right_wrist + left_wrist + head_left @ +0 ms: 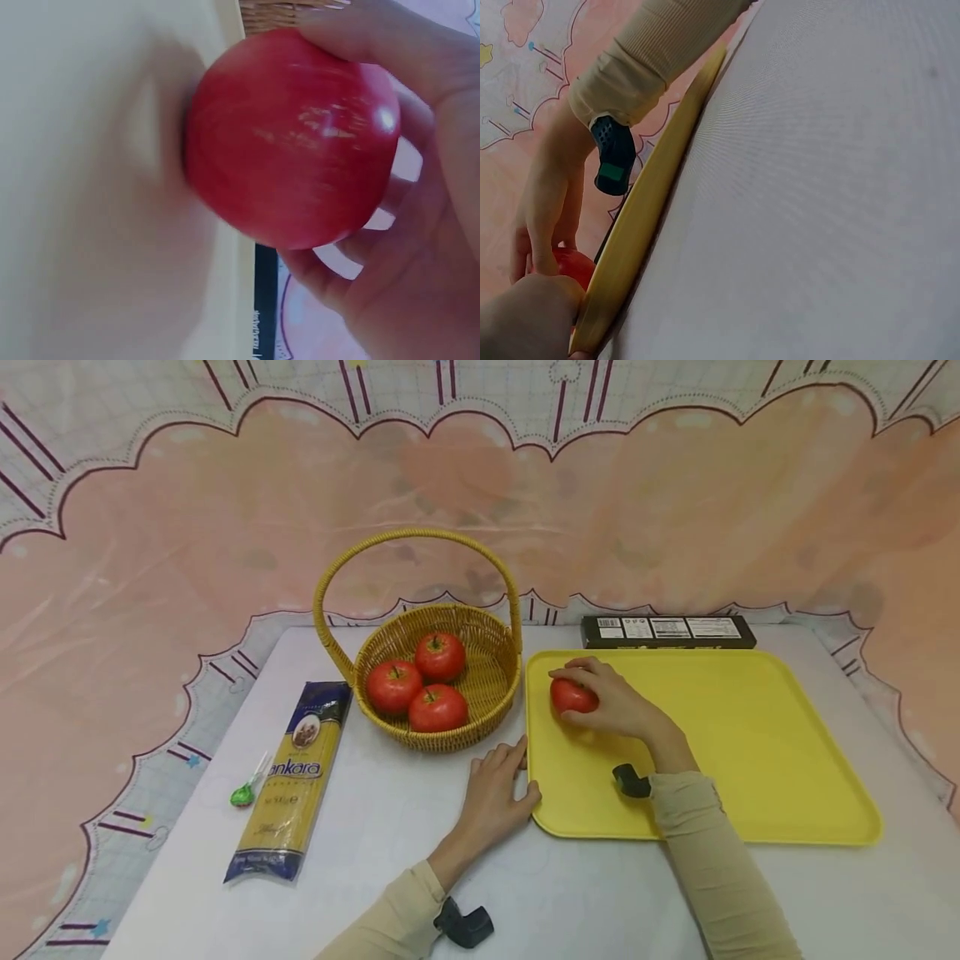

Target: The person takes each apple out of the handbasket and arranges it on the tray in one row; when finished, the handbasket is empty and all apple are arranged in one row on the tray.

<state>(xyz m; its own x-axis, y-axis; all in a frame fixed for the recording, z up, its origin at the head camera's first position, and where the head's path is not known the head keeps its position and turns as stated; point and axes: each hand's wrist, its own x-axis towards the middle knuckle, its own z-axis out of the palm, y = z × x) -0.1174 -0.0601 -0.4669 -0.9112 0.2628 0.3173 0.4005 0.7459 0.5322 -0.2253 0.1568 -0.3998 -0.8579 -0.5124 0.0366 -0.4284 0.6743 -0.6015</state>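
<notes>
My right hand (611, 702) curls its fingers and thumb round a red apple (573, 697), low over the far-left part of the yellow tray (720, 743). Up close in the right wrist view, the apple (292, 142) sits against or just above the tray surface; which one I cannot tell. Fingers of my left hand (495, 789) rest loosely against the tray's left edge, its thumb at the rim. Left of the tray, a wicker basket (491, 652) with a tall arched handle contains three red apples (438, 708).
Behind the tray lies a long black box (667, 632) with white labels. A spaghetti packet (292, 777) is at the left on the white table (375, 827), beside a green-wrapped lollipop (243, 794). A patterned cloth (480, 510) hangs behind the table.
</notes>
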